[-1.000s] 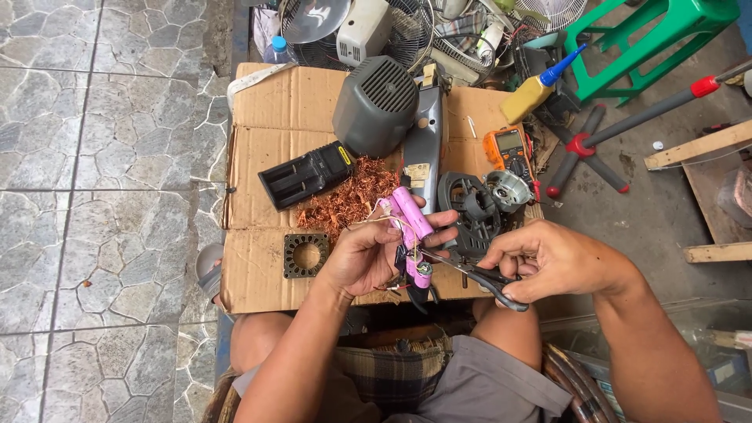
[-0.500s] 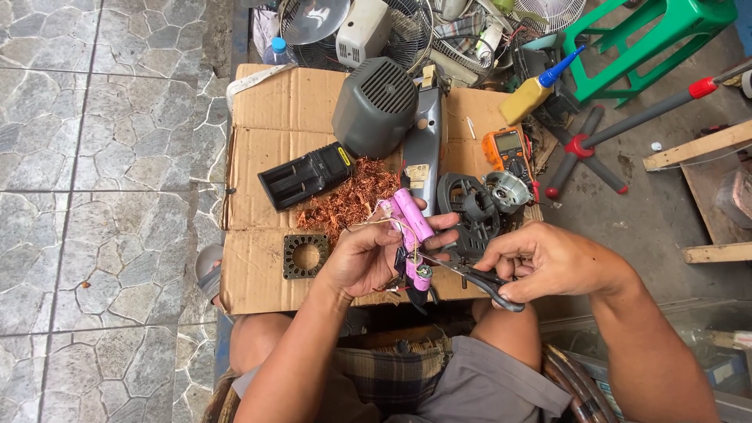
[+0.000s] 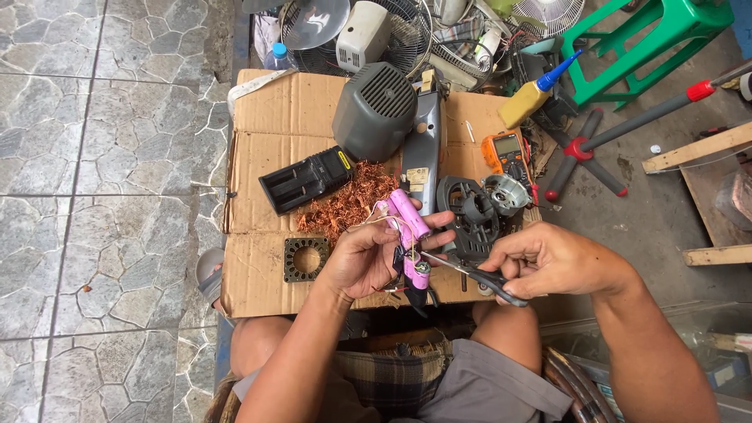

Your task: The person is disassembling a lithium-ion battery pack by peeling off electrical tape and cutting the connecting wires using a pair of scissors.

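My left hand [image 3: 368,254] holds a small pack of pink cylindrical battery cells [image 3: 409,235] with thin wires trailing from it, over the near edge of a flattened cardboard sheet [image 3: 258,149]. My right hand [image 3: 552,258] grips black-handled scissors [image 3: 474,274], whose tips point left and reach the lower end of the pink pack. Both hands hover above my knees.
On the cardboard lie a heap of copper wire [image 3: 348,202], a black battery charger [image 3: 305,180], a round stator ring [image 3: 306,258], a grey motor cover [image 3: 374,110], a black fan part [image 3: 466,215] and an orange multimeter [image 3: 505,150]. Fan parts, a yellow glue bottle [image 3: 533,98] and a green stool [image 3: 650,39] stand behind.
Both hands stay almost in place. The scissors have shifted slightly toward the pink pack.
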